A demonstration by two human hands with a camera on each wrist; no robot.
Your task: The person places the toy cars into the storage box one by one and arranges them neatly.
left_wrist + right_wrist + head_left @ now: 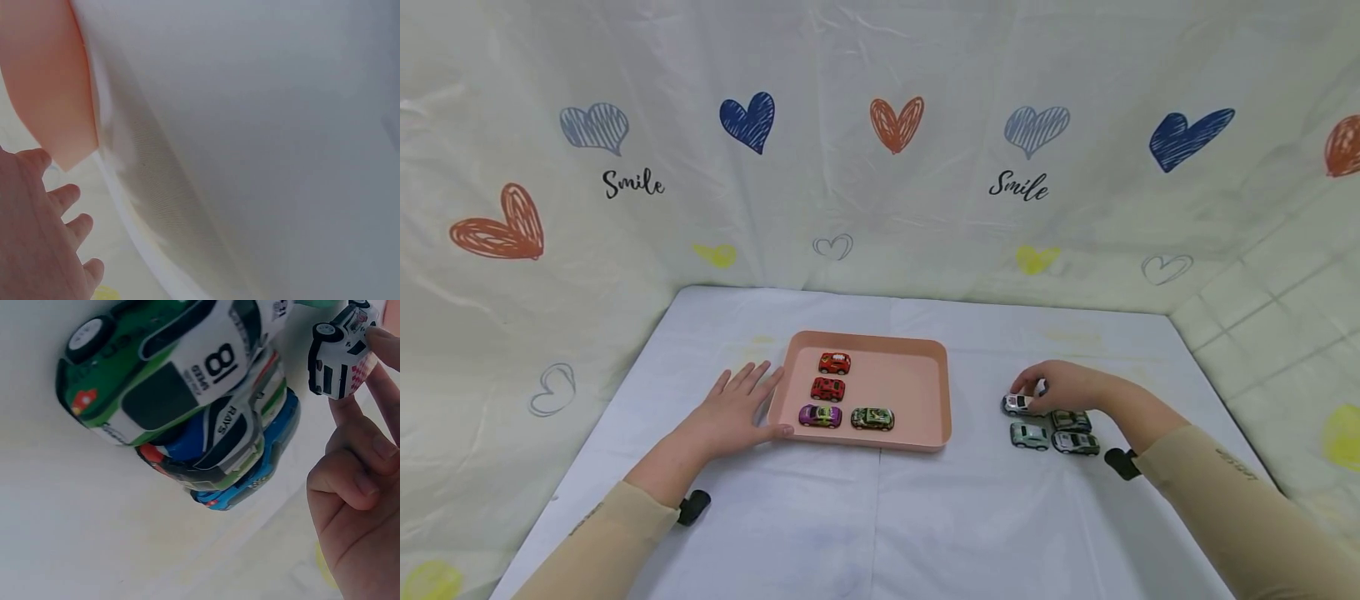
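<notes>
My right hand [1067,385] pinches a white toy car [1017,405] between thumb and fingers, right of the tray. In the right wrist view, that white car [344,353] shows a red checkered patch. Close below the hand are a pale green toy car [1028,436], a green-and-white car marked 18 [200,362] and a car lettered RAYS [231,434]. A blue toy car [269,462] lies beyond them. My left hand [735,417], fingers spread, lies at the left edge of a pink tray [917,392], its thumb at the front left corner.
Inside the tray, on its left half, stand a red toy car [834,363], a second red car [827,389], a purple car [820,416] and a green patterned car [872,419]. A white cloth [820,517] covers the table; a heart-printed sheet [955,208] hangs behind.
</notes>
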